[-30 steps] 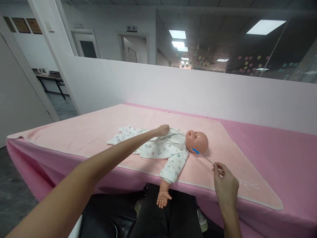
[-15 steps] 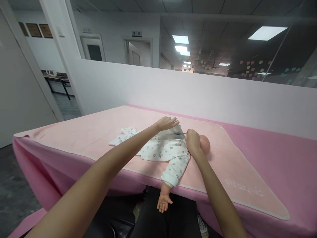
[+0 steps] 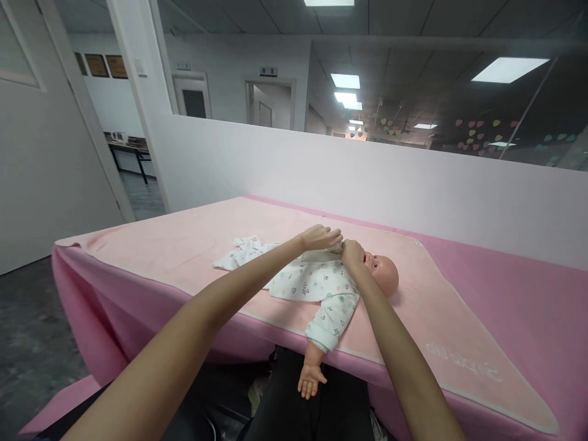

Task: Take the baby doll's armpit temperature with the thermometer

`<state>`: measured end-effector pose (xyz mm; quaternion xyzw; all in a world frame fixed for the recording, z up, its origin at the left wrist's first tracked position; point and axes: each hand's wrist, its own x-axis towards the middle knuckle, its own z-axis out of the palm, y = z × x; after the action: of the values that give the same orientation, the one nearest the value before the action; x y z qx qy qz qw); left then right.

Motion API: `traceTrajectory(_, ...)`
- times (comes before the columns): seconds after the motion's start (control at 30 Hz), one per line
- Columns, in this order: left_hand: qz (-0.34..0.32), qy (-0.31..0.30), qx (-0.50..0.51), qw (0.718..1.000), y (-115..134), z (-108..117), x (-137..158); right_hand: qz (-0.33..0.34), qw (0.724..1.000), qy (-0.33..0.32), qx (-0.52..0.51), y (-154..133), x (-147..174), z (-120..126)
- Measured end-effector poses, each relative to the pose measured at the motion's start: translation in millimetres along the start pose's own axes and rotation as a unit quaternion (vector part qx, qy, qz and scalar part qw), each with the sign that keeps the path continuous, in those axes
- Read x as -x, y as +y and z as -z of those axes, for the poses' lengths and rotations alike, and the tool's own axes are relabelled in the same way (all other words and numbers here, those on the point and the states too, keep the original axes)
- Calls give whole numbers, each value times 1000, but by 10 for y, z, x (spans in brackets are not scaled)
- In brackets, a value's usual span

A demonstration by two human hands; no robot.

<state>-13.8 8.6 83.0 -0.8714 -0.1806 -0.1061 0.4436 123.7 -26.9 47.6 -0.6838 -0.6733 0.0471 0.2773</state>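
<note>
A baby doll (image 3: 386, 275) lies on its back with its head to the right, wearing a white printed baby shirt (image 3: 294, 283). One doll arm, in a cuffed sleeve, hangs over the near table edge with its palm up. Above the doll's chest, the bent fingers of my left hand (image 3: 321, 237) close on the shirt near the neckline; the fingertips are partly hidden. My right hand (image 3: 353, 254) is closed at the collar, beside the doll's chin, gripping the shirt's edge. Both hands nearly touch.
Under the doll is a peach mat (image 3: 156, 245) on a pink tablecloth (image 3: 519, 294) that hangs over the near edge. A low white wall (image 3: 413, 184) with glass above runs behind the table. A door (image 3: 59, 141) stands at the left.
My left hand's outstretched fingers have bent in and come closer to my right hand at the collar. The view has shifted slightly, and more of the doll's head shows.
</note>
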Motion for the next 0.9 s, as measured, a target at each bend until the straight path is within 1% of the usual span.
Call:
traceTrajectory(0.1,4,9,8,1000,13,5,24,16,1000,10,17,34,26,43)
traceTrajectory(0.2,-6,9,23,1000,104,-3,120,41,998,28,32,81,68,126)
traceTrajectory(0.3,18,-3,41,999,261,-27,306,98,991,39,77,150,134,224)
traceTrajectory(0.4,35,-19,70,997,344,-23,548,167,975,39,143,221,244,289)
traceTrajectory(0.5,47,-77,114,989,254,78,774,207,960,29,186,266,395,284)
traceTrajectory(0.57,80,-115,167,976,123,209,873,225,957,30,183,284,499,255)
traceTrajectory(0.6,95,-138,203,965,53,287,899,235,956,30,173,295,544,244)
traceTrajectory(0.63,99,-167,243,950,-13,365,906,247,956,30,159,311,581,239)
traceTrajectory(0.67,89,-198,284,934,-71,437,895,256,956,33,139,334,606,244)
traceTrajectory(0.7,97,-212,310,922,-120,494,866,262,957,41,115,368,617,260)
traceTrajectory(0.73,109,-209,329,914,-158,531,819,258,961,57,85,414,612,287)
traceTrajectory(0.8,145,-168,359,906,-202,522,682,217,970,104,18,543,558,360)
traceTrajectory(0.87,194,-135,359,903,-203,395,506,142,978,146,-44,709,469,430)
traceTrajectory(0.9,218,-127,354,901,-187,293,410,98,981,152,-75,795,422,453)
